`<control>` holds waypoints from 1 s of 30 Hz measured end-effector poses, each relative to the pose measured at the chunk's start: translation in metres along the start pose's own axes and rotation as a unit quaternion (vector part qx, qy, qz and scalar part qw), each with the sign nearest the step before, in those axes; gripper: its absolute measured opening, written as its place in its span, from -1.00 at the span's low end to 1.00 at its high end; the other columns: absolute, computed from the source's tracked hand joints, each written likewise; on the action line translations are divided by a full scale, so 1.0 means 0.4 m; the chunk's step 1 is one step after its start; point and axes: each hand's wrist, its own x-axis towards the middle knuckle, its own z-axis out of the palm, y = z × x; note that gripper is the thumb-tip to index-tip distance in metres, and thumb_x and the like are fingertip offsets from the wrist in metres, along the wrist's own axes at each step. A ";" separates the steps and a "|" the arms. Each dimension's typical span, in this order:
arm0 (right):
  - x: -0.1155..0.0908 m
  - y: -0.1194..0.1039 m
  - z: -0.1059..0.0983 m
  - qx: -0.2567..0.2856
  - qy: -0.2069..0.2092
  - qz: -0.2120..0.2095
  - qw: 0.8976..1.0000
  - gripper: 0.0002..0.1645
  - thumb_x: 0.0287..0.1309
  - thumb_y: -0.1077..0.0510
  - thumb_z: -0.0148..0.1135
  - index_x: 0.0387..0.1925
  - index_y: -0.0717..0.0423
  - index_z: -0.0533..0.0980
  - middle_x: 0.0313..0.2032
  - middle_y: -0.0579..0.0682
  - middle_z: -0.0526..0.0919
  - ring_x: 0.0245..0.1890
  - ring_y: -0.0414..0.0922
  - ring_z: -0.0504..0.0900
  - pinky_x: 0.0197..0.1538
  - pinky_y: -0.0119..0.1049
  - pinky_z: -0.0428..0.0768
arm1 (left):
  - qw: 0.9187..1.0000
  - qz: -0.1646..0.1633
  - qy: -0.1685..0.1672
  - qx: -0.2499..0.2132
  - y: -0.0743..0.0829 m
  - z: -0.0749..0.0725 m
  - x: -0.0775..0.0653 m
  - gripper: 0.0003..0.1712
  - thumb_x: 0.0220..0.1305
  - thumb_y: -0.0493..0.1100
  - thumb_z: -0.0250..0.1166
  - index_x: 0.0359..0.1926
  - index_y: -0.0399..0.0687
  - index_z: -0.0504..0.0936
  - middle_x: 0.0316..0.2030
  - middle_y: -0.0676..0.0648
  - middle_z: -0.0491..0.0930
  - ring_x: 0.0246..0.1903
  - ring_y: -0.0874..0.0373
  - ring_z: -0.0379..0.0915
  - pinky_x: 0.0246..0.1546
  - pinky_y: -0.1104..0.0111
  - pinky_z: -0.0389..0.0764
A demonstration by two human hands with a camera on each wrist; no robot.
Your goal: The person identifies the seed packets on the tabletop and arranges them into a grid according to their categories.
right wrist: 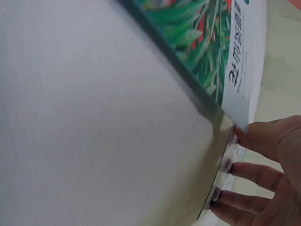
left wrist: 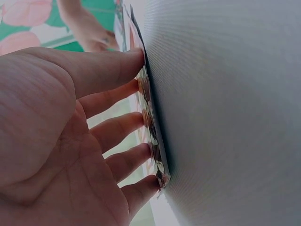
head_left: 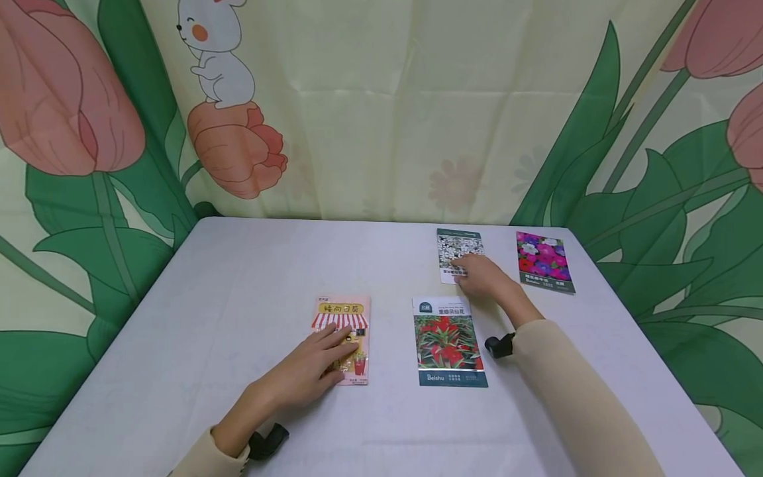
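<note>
Four flat printed packets, laid out on a white-covered table. Item one: a pink rectangular packet with a yellow title panel, a red-and-white striped awning and a small red pot motif, placed left of centre, partly covered by the left hand, whose fingers were spread and relaxed, tips resting on its face, gripping nothing. Item two: a packet bearing massed white blossoms, dark green band at the far edge and white strip nearest, placed towards the back, right of centre; the right hand touched its near part with fingers extended. Item three: a white-topped packet with red flowers among narrow green leaves, teal lower band marked "Beishu", placed nearer the person, right of item one and apart from it. Item four: a packet of purple, pink, red and white flowers, dark lower band, placed at the far right, slightly angled. The head view alone took in all four faces. The left wrist view added the open palm, with thumb and fingertips against item one, seen edge-on. The right wrist view added the right thumb, hidden from above, close by a corner of item three.
</note>
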 end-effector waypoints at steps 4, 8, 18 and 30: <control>0.009 -0.016 0.007 0.011 0.004 0.000 1.000 -0.40 0.48 0.15 0.19 0.45 0.27 0.45 0.45 0.33 0.49 0.53 0.36 0.35 0.58 0.30 0.31 | 1.000 0.001 -0.001 0.000 -0.002 0.000 -0.001 -0.37 0.49 -0.16 0.33 0.51 -0.06 0.47 0.62 -0.21 0.25 0.65 -0.32 0.04 0.60 -0.27 0.19; 0.016 -0.036 0.015 0.018 0.003 -0.002 1.000 -0.40 0.48 0.14 0.20 0.45 0.26 0.46 0.44 0.31 0.51 0.53 0.34 0.37 0.58 0.29 0.33 | 1.000 -0.006 -0.003 -0.005 -0.004 0.001 -0.003 -0.37 0.49 -0.15 0.33 0.52 -0.04 0.47 0.63 -0.19 0.24 0.66 -0.30 0.03 0.59 -0.26 0.20; 0.026 -0.081 0.019 0.017 -0.003 -0.010 1.000 -0.41 0.48 0.11 0.23 0.44 0.23 0.48 0.43 0.27 0.54 0.52 0.32 0.40 0.57 0.27 0.35 | 1.000 -0.008 -0.002 -0.012 -0.003 0.004 -0.003 -0.38 0.50 -0.13 0.32 0.52 0.00 0.48 0.64 -0.16 0.23 0.66 -0.29 0.02 0.59 -0.26 0.22; 0.036 -0.120 0.032 0.006 0.014 -0.021 1.000 -0.43 0.48 0.10 0.22 0.43 0.18 0.50 0.41 0.23 0.57 0.50 0.28 0.44 0.56 0.22 0.40 | 1.000 -0.016 0.000 -0.019 0.002 0.002 -0.005 -0.40 0.50 -0.12 0.32 0.50 0.02 0.50 0.64 -0.15 0.23 0.67 -0.28 0.01 0.58 -0.27 0.23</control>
